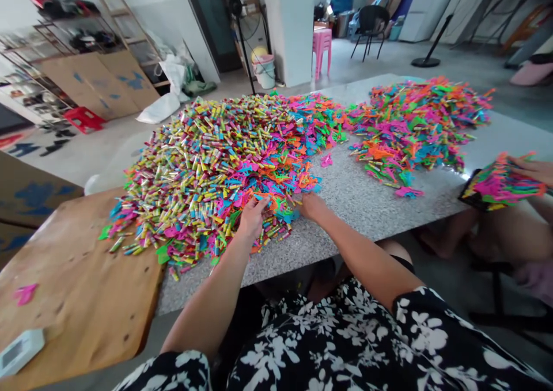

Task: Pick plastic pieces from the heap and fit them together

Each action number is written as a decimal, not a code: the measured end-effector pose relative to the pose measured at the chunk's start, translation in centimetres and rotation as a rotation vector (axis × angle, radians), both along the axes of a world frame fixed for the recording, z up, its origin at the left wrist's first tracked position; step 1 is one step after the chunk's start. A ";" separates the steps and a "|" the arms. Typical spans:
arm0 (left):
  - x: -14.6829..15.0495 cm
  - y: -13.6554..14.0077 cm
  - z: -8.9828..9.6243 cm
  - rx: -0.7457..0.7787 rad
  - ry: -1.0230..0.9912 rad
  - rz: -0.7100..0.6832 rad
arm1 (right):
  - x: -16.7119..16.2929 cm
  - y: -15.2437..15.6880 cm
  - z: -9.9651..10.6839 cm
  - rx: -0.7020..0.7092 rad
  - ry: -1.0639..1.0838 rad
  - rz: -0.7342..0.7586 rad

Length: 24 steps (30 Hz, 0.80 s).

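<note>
A large heap of small shiny wrapped tubes (190, 160) covers the middle of the grey speckled table (341, 198). Bright plastic pieces (276, 169) in pink, orange, blue and green mix in along its right side. At the heap's front edge, my left hand (253, 218) is closed in a pinch on a small plastic piece, partly hidden by the fingers. Just to its right, my right hand (313, 207) has its fingers closed at the pile; a small yellow-ended tube shows at the fingertips. The two hands are a short gap apart.
A second pile of bright pieces (423, 126) lies to the right. Beyond it, another person's hand (533, 169) is at a black container (470, 189) full of pieces. On the left, a wooden board (95, 287) bears a pink piece (26, 294) and a white device (21, 350).
</note>
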<state>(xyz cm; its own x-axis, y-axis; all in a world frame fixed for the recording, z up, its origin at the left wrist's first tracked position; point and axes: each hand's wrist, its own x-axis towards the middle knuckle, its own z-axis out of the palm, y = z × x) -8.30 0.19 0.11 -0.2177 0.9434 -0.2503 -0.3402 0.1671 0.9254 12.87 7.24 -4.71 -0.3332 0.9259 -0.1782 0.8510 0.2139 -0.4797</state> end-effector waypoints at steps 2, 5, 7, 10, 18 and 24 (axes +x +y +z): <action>0.7 0.0 0.0 0.009 -0.005 -0.037 | 0.3 -0.1 0.0 0.029 0.014 -0.073; 1.8 0.0 0.2 0.022 -0.023 -0.065 | 0.2 -0.5 0.2 -0.007 0.298 -0.231; 2.4 0.0 0.6 0.034 -0.041 -0.088 | 0.0 -1.1 0.5 -0.115 0.686 -0.336; 3.1 0.0 1.0 0.050 -0.055 -0.140 | -0.3 -2.6 1.4 -0.296 1.264 -0.356; 4.3 -0.4 2.3 0.076 -0.037 -0.200 | -1.2 -5.1 3.8 -0.410 1.564 -0.300; 4.2 -0.5 2.4 0.046 -0.112 -0.203 | -0.9 -5.4 3.2 -0.366 1.527 -0.229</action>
